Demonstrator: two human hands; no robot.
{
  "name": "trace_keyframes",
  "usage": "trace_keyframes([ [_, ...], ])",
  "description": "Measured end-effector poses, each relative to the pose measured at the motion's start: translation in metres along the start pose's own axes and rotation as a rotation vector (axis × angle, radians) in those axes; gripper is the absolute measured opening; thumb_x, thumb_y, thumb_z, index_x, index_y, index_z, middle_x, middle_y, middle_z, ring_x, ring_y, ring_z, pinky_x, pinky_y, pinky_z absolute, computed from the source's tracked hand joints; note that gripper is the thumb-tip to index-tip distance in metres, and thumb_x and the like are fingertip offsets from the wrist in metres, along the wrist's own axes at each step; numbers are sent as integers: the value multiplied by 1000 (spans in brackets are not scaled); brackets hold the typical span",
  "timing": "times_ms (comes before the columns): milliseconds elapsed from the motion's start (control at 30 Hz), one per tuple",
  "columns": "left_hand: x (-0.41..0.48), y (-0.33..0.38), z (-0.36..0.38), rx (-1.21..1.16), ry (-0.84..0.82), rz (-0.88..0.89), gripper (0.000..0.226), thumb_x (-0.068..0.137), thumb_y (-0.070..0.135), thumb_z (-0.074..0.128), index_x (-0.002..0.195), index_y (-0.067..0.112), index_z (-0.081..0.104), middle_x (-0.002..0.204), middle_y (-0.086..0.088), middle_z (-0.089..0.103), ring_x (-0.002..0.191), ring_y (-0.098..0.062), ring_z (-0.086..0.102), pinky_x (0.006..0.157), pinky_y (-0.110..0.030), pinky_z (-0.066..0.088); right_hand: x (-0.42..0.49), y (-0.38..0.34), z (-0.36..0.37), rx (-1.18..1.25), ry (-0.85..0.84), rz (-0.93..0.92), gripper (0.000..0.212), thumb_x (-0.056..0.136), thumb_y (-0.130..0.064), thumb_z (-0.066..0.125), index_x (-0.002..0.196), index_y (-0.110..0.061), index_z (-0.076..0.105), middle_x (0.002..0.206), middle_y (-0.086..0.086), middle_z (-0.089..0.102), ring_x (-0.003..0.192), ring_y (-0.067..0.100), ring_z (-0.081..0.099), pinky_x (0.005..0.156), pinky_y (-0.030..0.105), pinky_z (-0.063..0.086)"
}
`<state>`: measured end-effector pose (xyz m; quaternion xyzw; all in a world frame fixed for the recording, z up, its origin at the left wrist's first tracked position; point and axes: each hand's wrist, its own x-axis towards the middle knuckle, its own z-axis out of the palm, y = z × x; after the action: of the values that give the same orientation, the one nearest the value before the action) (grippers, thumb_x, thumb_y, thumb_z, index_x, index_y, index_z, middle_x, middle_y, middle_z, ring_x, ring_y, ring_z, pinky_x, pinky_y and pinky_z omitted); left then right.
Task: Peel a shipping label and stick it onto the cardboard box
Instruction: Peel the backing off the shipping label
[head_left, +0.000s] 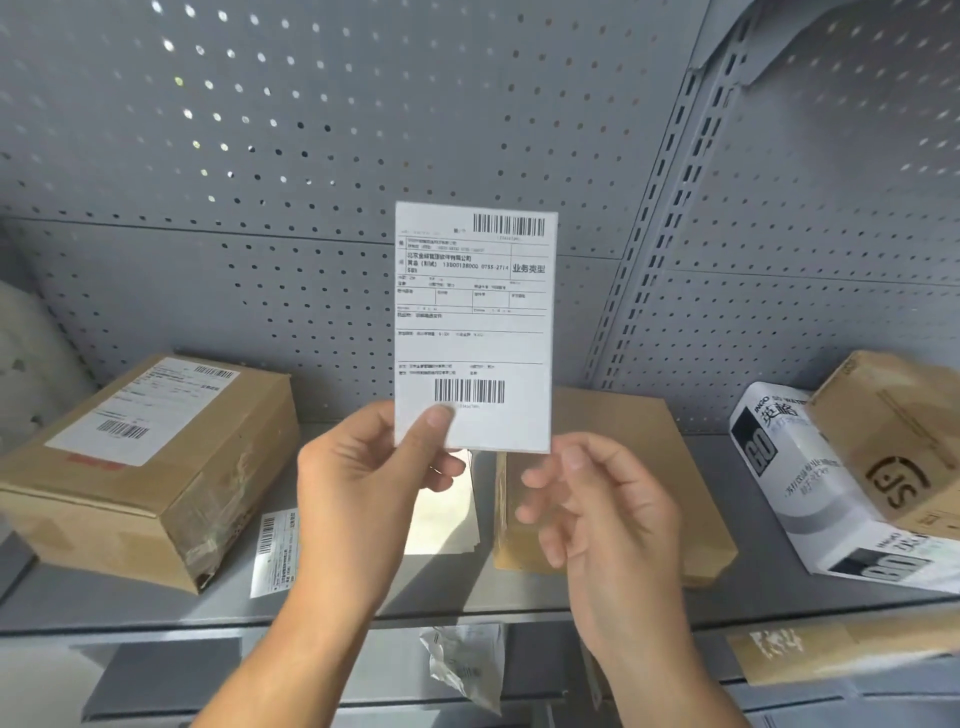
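Observation:
I hold a white shipping label (472, 322) with two barcodes upright in front of me. My left hand (363, 478) pinches its lower left corner between thumb and fingers. My right hand (602, 499) is just below the label's lower right corner, fingers loosely curled and apart, holding nothing. Behind my hands, a flat brown cardboard box (623, 441) lies on the grey shelf (363, 597). A second cardboard box (156, 467) at the left carries a label on its top.
A loose label (275, 551) and a stack of sheets (447, 514) lie on the shelf behind my left hand. A white printed carton (810, 483) and a tilted brown box (893, 431) sit at the right. Crumpled paper (467, 660) lies below. A perforated panel (311, 156) stands behind.

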<state>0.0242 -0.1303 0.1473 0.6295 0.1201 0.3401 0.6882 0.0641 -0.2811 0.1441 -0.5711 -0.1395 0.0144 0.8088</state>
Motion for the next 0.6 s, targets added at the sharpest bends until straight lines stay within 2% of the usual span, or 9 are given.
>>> trace_keyframes([
  [100,-2,2,1,27,5,19,16,85,32,73,82,18,79,63,-13,73,58,-32,64,69,-50,58,-3,-4,0,-29,-23,-11,18,89,-20,60,78,-24,74,68,9,68,47,21,57,39,23,35],
  [200,-4,1,0,55,15,39,14,87,28,73,80,17,78,62,-13,72,62,-40,64,68,-53,58,-6,-7,0,-54,-43,-26,19,90,-17,60,78,-25,73,67,7,68,45,20,56,39,23,36],
  [467,-7,5,-3,85,26,56,14,86,30,74,80,18,78,61,-11,72,55,-24,66,64,-47,58,-9,-7,5,-89,-35,-5,21,86,-14,60,76,-27,74,63,5,67,42,19,54,39,23,36],
  [600,-7,3,-4,105,21,69,13,87,27,73,80,17,77,59,-9,71,51,-18,63,57,-33,55,-9,-8,7,-65,-46,31,23,84,-13,59,72,-27,73,60,5,64,41,18,51,39,22,36],
])
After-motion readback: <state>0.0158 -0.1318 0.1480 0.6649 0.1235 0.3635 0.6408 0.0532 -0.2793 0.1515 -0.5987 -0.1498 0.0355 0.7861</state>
